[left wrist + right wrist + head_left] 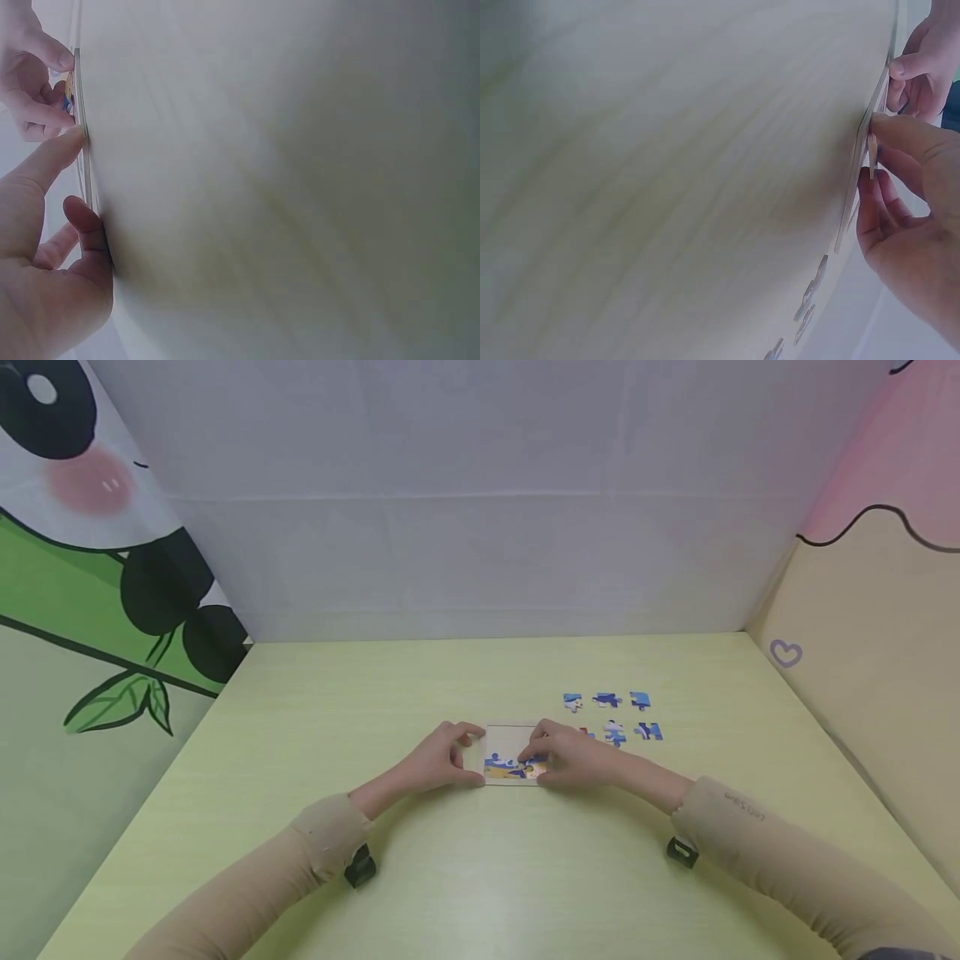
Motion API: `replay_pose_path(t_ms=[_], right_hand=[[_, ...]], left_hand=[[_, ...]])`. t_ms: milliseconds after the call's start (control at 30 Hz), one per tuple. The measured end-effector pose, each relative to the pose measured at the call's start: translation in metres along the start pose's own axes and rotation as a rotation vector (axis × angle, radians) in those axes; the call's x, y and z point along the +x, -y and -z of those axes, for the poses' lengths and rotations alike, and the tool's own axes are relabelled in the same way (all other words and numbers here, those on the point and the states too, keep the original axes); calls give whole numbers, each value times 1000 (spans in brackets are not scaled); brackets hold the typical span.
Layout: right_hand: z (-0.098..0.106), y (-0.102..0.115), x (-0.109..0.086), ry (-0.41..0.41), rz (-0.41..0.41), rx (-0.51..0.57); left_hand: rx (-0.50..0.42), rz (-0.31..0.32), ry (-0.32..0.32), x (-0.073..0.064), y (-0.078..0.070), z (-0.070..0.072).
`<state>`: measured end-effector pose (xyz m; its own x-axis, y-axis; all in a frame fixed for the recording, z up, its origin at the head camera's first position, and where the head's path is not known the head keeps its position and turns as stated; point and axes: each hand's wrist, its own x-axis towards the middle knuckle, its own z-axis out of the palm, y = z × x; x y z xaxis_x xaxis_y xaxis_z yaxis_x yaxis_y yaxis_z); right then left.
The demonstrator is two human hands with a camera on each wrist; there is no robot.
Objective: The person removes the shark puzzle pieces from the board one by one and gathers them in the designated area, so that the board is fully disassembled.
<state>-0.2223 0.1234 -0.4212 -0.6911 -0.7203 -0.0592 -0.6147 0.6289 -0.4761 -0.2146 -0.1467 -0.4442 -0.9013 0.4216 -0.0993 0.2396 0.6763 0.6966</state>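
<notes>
A small puzzle tray (pixel 504 739) lies flat on the table with joined blue and yellow jigsaw pieces (pixel 501 767) along its near part; its far part shows pale and bare. My left hand (pixel 437 760) grips the tray's left side, thumb at the near corner and a finger toward the far one. The right hand (pixel 581 755) is over the tray's right part. In the right wrist view its thumb and fingers pinch a thin jigsaw piece (pixel 872 156), tilted up at the tray edge. My right fingers hide the tray's right side in the head view.
Several loose jigsaw pieces lie in two rows beyond my right hand, among them a blue one (pixel 640 700) and another (pixel 648 732). One is partly covered by that hand. A grey wall (pixel 480 568) rises behind the pale table (pixel 480 877), with printed panels on both sides.
</notes>
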Motion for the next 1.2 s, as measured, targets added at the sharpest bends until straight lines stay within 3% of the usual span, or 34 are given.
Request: replay_pose_path(t_ms=[367, 700, 1000, 1200], right_hand=[[4, 2, 1, 38, -15, 7], [-1, -1, -2, -85, 21, -90], [-1, -10, -17, -173, 68, -11], [-2, -19, -34, -216, 58, 41]], left_hand=[[-4, -7, -9, 0, 0, -2], [-1, 3, -9, 1, 1, -2], [3, 8, -16, 2, 3, -3], [-2, 14, -17, 2, 4, -3]])
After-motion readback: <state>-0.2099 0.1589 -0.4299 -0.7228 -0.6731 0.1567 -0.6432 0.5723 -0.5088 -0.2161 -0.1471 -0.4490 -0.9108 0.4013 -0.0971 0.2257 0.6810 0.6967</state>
